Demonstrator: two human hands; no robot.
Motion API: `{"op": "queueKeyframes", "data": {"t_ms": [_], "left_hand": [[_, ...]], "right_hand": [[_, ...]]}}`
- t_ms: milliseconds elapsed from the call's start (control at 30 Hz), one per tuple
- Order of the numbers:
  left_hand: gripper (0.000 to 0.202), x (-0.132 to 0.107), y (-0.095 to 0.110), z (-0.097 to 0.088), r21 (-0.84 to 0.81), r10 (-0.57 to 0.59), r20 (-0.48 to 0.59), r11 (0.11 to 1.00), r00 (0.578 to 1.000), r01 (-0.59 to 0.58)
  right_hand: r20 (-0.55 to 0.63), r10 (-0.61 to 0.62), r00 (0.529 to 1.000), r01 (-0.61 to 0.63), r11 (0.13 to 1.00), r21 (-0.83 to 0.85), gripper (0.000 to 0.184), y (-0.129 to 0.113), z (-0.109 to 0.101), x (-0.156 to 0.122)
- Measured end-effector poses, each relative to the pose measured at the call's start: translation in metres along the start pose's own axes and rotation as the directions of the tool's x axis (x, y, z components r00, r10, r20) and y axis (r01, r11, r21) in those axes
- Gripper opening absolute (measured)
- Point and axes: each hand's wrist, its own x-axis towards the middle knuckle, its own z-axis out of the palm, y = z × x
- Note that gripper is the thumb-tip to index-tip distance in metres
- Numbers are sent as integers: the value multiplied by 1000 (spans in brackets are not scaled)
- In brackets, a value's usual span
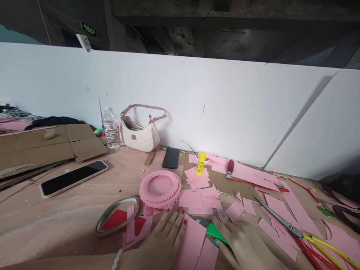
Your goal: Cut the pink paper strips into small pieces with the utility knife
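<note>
My left hand (165,236) lies flat with fingers stretched, pressing on the edge of a pink paper strip (194,236). In my right hand (239,240) is a green utility knife (215,232), its blade pointing left across the strip near my left fingertips. A cut line shows lower down in the pink paper. Just beyond my left hand sits a round pink ring-shaped paper piece (160,188) with a zigzag edge. Pink paper pieces (201,198) lie scattered beyond both hands. To the left, a roll of tape (98,227) rests on red paper (115,219).
Large scissors (292,228) with red and yellow handles lie open at right. A yellow glue stick (200,163) stands upright. Further back are a dark phone (170,158), a white handbag (140,138) and a water bottle (111,129). Another phone (74,178) and cardboard (50,142) lie left.
</note>
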Motion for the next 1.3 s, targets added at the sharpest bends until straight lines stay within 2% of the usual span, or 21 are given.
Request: {"op": "queueKeyframes", "data": {"t_ms": [67,200,333,533,667,1000,1133,1200,1300], "left_hand": [[49,2,-1,-5,-23,7,52,1000,999,-5],[44,7,-3,-28,-103,38,232,995,972,-14],[45,10,-4,-42,-146,20,285,989,958,22],[51,8,-4,-40,-199,27,217,980,976,17],[57,5,-4,-40,-224,24,227,974,974,28],[63,8,-16,-35,-295,2,141,955,990,40],[55,21,-25,-28,-384,-7,57,923,998,28],[45,26,-29,-22,-397,3,42,918,999,14],[41,31,-33,-14,-402,18,21,916,1000,-8]], "right_hand": [[-2,-2,1000,2,1000,-23,37,-2,0,1],[54,20,998,-12,990,-143,41,-7,-6,6],[91,9,996,8,982,-187,42,-8,-13,7],[-5,-5,1000,5,994,-110,41,-1,-10,-2],[-34,67,997,-72,985,-158,38,6,-7,-6],[-6,84,996,-84,975,-205,37,6,-3,-3],[16,88,996,-84,980,-182,41,6,-3,-3],[23,86,996,-81,982,-169,42,5,-4,-2],[20,87,996,-83,985,-149,38,5,-5,-1]]}}
